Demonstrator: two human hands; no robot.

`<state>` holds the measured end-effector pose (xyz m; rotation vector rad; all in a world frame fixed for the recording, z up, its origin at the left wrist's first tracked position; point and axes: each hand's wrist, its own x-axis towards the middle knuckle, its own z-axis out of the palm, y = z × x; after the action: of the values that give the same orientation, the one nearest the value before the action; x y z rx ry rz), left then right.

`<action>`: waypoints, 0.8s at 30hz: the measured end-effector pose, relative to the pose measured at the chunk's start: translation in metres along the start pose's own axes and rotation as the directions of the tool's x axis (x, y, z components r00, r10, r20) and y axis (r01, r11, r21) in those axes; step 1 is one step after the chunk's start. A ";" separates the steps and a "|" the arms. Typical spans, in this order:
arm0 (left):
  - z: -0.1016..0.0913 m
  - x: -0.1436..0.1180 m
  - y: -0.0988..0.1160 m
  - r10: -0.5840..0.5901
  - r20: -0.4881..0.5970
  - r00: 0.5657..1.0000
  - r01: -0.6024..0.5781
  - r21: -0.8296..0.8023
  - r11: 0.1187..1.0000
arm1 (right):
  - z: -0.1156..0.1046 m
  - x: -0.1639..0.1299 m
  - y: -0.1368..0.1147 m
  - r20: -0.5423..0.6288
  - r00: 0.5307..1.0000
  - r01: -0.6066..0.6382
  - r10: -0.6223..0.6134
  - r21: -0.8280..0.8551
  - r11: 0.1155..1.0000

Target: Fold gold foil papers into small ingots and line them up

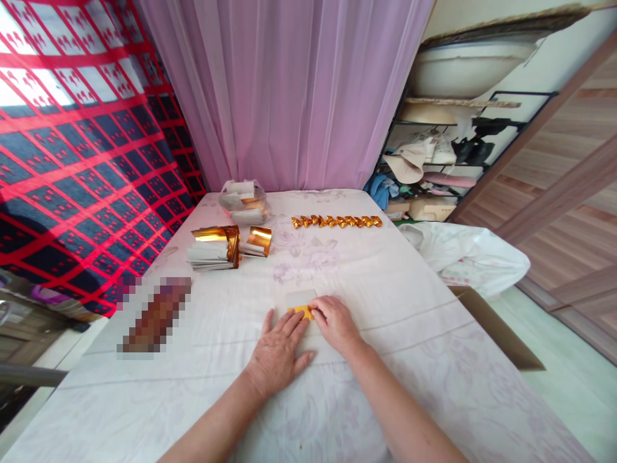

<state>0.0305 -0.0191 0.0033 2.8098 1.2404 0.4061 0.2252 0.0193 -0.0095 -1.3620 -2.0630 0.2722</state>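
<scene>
My left hand (pixel 278 347) lies flat, palm down, on the white floral tablecloth (pixel 395 302), its fingertips on a small sheet of gold-and-white paper (pixel 303 303). My right hand (pixel 336 320) presses its fingers on the same sheet from the right, over a folded gold part. Farther back lies a row of several folded gold paper pieces (pixel 336 221). To the back left sits a stack of gold and white paper sheets (pixel 214 247) with a curled gold sheet (pixel 258 241) beside it.
A clear plastic bag of paper (pixel 242 200) sits at the table's far end by a pink curtain (pixel 289 90). A white plastic bag (pixel 470 254) and a cardboard box edge (pixel 496 328) lie right. A cluttered shelf (pixel 434 161) stands behind. A blurred patch (pixel 155 316) is at left.
</scene>
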 end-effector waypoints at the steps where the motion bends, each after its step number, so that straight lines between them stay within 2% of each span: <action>1: 0.001 -0.001 0.000 0.006 -0.013 1.000 -0.006 0.002 1.000 | 0.000 -0.001 0.000 -0.003 1.000 0.001 -0.001 -0.005 1.000; 6: 0.004 -0.002 -0.002 0.026 -0.061 0.998 -0.026 0.010 1.000 | 0.000 -0.003 -0.002 0.002 1.000 0.011 -0.011 -0.034 0.999; 13: -0.001 -0.005 -0.009 0.026 0.021 0.999 -0.026 0.002 1.000 | 0.001 -0.004 0.000 0.024 1.000 -0.003 0.003 -0.016 1.000; 16: -0.003 -0.011 -0.014 0.017 0.020 1.000 -0.018 0.029 0.999 | 0.001 -0.003 0.000 0.030 1.000 -0.008 0.009 -0.025 1.000; 21: -0.008 -0.019 -0.015 -0.061 0.020 0.998 0.061 0.027 0.998 | 0.000 -0.001 0.000 0.040 0.999 -0.007 0.009 -0.052 0.999; 24: -0.014 -0.018 -0.012 -0.141 0.067 0.988 0.142 -0.013 0.990 | 0.000 0.000 -0.001 0.042 0.999 -0.011 0.014 -0.072 0.997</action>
<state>0.0066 -0.0249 0.0115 2.6749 1.4039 0.3123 0.2249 0.0190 -0.0089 -1.4239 -2.1185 0.2365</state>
